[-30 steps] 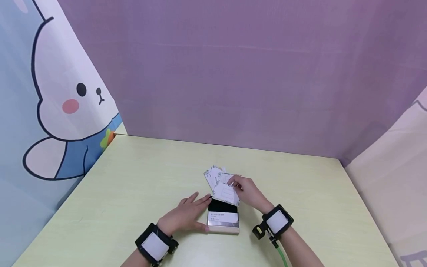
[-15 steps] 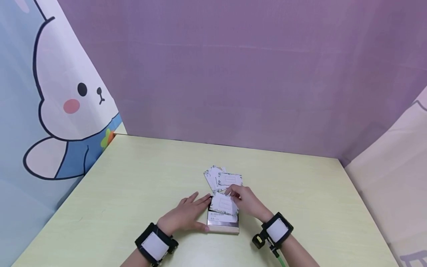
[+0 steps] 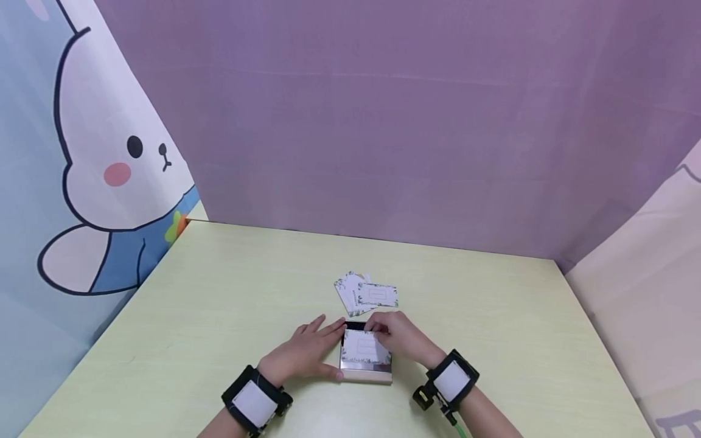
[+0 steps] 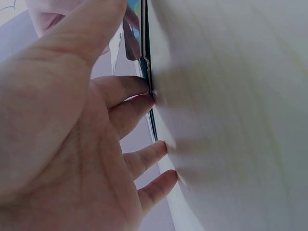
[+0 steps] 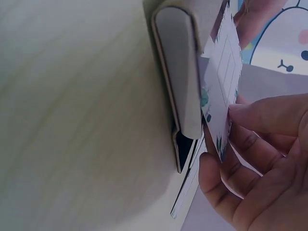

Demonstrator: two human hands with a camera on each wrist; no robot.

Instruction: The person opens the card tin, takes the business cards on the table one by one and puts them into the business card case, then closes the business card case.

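Backdrop: purple cloth wall [image 3: 383,121] behind; cartoon rabbit banner [image 3: 93,158] hung at the left side.
Surface: pale yellow-green counter [image 3: 219,304], wood-grained.
Case: small card case [image 3: 366,364] with a metal-coloured shell and dark inside, lying flat toward the near edge of the counter, about midway between the left and right edges.
Card in hand: white card [image 3: 362,349] with leafy border and a ruled box, laid over the top of the case; in the right wrist view [image 5: 222,82] seen edge-on, tilted against the case's rounded shell [image 5: 179,72].
Right hand: right hand [image 3: 398,336] at the case's right and far side, fingertips [image 5: 250,113] and thumb pinching the card's edge; fingers curled round it.
Left hand: left hand [image 3: 303,353] flat on the counter, touching the case's left side; fingers [image 4: 127,103] straight and slightly spread, holding nothing, tips against a thin dark edge.
Loose cards: small fanned pile of matching cards [image 3: 364,294] lying on the counter just beyond the case, toward the far edge, apart from both hands.
Wrists: black straps with white patches on both wrists [image 3: 256,403]; green cable [image 3: 459,426] trailing from the right one.
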